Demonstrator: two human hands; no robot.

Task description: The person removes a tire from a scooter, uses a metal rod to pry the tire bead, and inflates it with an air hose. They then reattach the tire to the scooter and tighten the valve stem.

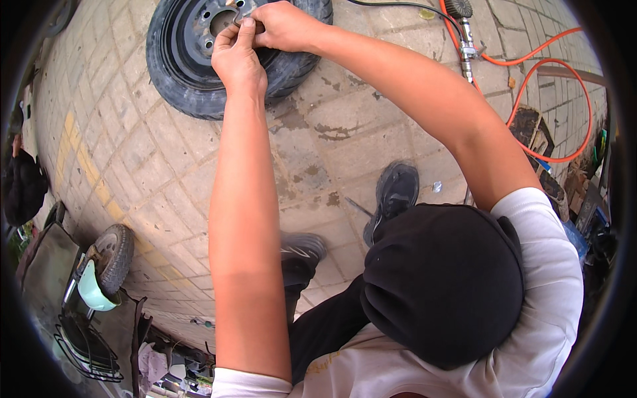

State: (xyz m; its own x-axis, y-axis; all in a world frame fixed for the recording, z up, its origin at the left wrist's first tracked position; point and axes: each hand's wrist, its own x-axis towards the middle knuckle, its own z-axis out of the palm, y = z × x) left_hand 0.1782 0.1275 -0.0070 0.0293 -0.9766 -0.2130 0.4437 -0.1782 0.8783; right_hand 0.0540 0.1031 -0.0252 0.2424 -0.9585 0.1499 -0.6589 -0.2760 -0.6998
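Note:
At the top of the head view, a black tyre on a dark rim (190, 63) lies flat on the paving. Over the rim's hub my left hand (240, 60) and my right hand (285, 28) meet, fingertips pinched together. Whatever small thing they hold is mostly hidden by the fingers. Bolt holes show around the central opening, partly covered by my hands.
An orange air hose (589, 113) loops at the right, beside an inflator with a round gauge (459, 8). A thin rod (358, 207) lies near my shoe (398, 189). At lower left stand a small wheel (114, 255) and a pale green curved part (96, 292).

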